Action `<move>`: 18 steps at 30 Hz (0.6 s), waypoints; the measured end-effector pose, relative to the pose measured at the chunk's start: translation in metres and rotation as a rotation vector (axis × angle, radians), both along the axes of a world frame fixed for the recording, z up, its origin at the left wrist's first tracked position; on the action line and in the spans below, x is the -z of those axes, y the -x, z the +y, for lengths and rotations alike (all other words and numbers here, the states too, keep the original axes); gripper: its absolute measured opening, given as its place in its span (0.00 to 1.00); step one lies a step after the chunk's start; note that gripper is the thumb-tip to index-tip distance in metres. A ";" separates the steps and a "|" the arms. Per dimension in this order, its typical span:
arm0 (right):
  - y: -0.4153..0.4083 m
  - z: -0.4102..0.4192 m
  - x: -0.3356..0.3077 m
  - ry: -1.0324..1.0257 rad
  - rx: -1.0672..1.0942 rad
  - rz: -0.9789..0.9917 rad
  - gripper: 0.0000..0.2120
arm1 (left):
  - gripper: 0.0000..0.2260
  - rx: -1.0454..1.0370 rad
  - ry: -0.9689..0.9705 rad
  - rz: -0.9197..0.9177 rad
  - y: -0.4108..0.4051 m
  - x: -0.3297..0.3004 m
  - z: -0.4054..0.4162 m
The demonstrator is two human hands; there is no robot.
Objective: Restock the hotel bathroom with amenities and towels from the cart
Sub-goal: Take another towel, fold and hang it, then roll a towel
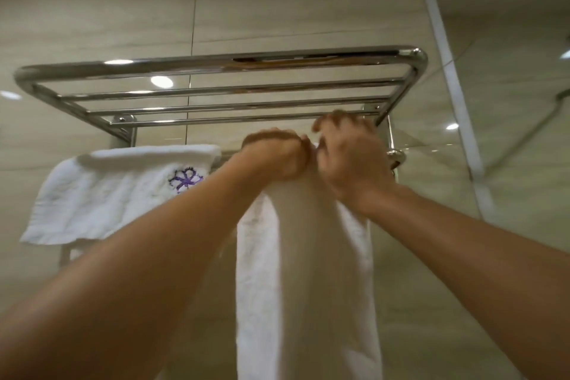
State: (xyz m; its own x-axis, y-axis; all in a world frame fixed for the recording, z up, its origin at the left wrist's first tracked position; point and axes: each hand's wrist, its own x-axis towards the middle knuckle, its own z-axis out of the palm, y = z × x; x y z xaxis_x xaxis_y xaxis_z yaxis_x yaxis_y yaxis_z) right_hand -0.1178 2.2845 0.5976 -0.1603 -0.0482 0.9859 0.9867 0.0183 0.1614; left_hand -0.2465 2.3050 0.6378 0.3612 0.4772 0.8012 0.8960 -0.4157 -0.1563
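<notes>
A long white towel (303, 281) hangs down from the lower bar of a chrome wall rack (222, 60). My left hand (277, 156) grips its top edge at the bar, fingers curled. My right hand (348, 157) holds the same top edge just to the right, fingers curled over the bar. Both arms reach upward. A second white towel (101, 191) with a purple embroidered flower hangs folded over the bar's left half. The bar under my hands is hidden.
The rack's upper shelf of several chrome rails holds nothing. Beige wall tiles (277, 3) lie behind. A glass shower panel (509, 102) with a white edge strip stands at the right, close to the rack's end.
</notes>
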 end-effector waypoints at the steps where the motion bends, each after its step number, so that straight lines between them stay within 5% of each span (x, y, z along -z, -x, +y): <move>1: 0.001 0.002 0.004 0.098 0.023 -0.061 0.17 | 0.20 -0.015 0.063 0.031 -0.001 -0.007 -0.002; 5: 0.003 -0.001 0.002 0.300 0.126 -0.068 0.17 | 0.16 0.068 0.211 -0.094 -0.007 -0.020 0.006; 9: 0.008 -0.010 -0.015 0.394 0.176 -0.016 0.21 | 0.16 0.146 -0.308 -0.376 -0.005 0.009 0.013; 11: 0.010 -0.014 -0.025 0.479 0.209 0.004 0.21 | 0.18 0.174 -0.422 -0.343 -0.003 0.029 0.010; 15: 0.011 -0.006 -0.040 0.629 0.227 0.043 0.21 | 0.21 0.137 -0.324 -0.230 0.003 0.033 0.013; 18: 0.006 0.004 -0.033 0.383 0.197 0.034 0.21 | 0.22 0.042 -0.127 -0.108 0.002 0.014 0.004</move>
State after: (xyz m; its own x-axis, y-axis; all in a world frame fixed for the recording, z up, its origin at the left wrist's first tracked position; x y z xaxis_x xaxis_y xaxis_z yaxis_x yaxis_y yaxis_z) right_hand -0.1241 2.2888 0.6302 -0.0970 0.3508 0.9314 0.9820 -0.1188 0.1470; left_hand -0.2490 2.3089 0.6240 0.2869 0.3560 0.8894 0.8928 -0.4358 -0.1136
